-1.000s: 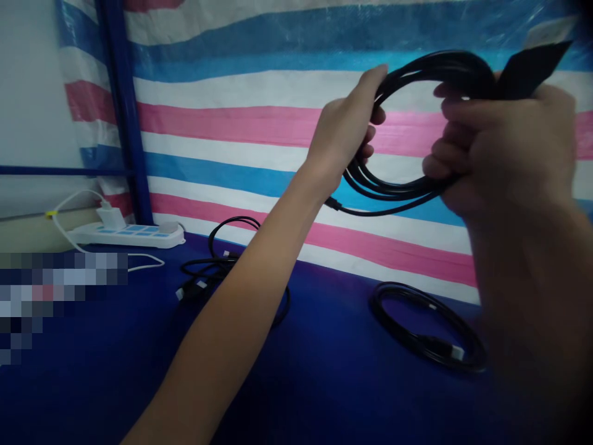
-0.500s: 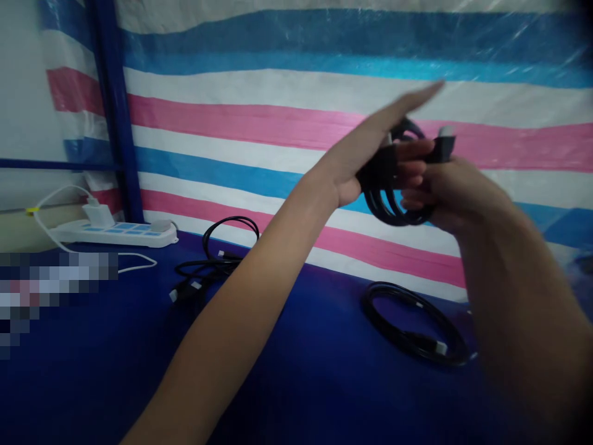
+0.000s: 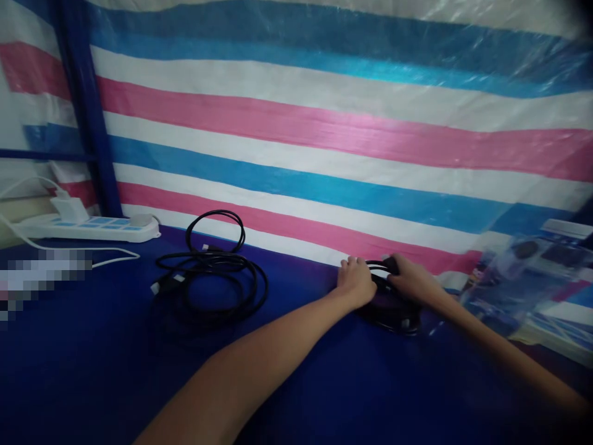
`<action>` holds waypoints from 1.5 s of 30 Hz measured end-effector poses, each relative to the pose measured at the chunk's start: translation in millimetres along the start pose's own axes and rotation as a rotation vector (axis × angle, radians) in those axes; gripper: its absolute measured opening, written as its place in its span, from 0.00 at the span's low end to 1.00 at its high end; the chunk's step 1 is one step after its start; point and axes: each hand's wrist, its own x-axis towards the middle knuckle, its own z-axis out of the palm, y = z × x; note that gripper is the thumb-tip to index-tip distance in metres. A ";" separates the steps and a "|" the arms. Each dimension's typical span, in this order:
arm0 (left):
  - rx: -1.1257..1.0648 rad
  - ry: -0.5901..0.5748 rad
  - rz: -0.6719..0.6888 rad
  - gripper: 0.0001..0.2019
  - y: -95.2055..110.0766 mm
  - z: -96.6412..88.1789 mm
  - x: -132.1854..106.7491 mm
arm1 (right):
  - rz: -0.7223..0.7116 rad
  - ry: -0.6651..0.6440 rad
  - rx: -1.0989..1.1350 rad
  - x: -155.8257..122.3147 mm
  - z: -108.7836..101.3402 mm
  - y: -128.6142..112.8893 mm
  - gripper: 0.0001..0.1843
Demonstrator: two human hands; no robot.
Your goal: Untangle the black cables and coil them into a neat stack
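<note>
Resting side by side near the back edge of the counter, both hands press down on a black coiled cable. The left hand lies curled over the coil's left side, fingers bent and knuckles up; the right hand covers its right side, fingers closed over the strands. How tightly either one grips cannot be told, since the coil is mostly hidden beneath them. The coil lies flat on the blue cloth, just in front of the striped tarp that hangs behind the counter.

Judging from this, the step in hand is setting a bundled cable down on the counter.

Further left, well apart, a looser cable sprawls in untidy loops. Beyond it, at the back left corner, a white power strip lies with a charger plugged in. To the right of the hands, clear plastic bags lie blurred near the right edge.
</note>
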 end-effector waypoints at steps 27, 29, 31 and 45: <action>0.295 0.075 0.434 0.13 34.9 -107.8 -19.7 | -0.404 0.222 0.006 -21.9 -41.5 -39.5 0.23; 0.532 0.071 0.464 0.13 43.5 -151.6 -41.1 | -0.453 0.195 0.054 -33.1 -48.4 -70.0 0.22; 0.610 0.217 0.491 0.12 38.9 -191.9 -65.8 | -0.540 0.049 0.105 -45.2 -50.8 -101.9 0.22; 0.572 -0.377 0.191 0.26 -107.5 -237.3 -199.5 | -1.089 -0.432 0.266 -61.9 44.5 -230.7 0.30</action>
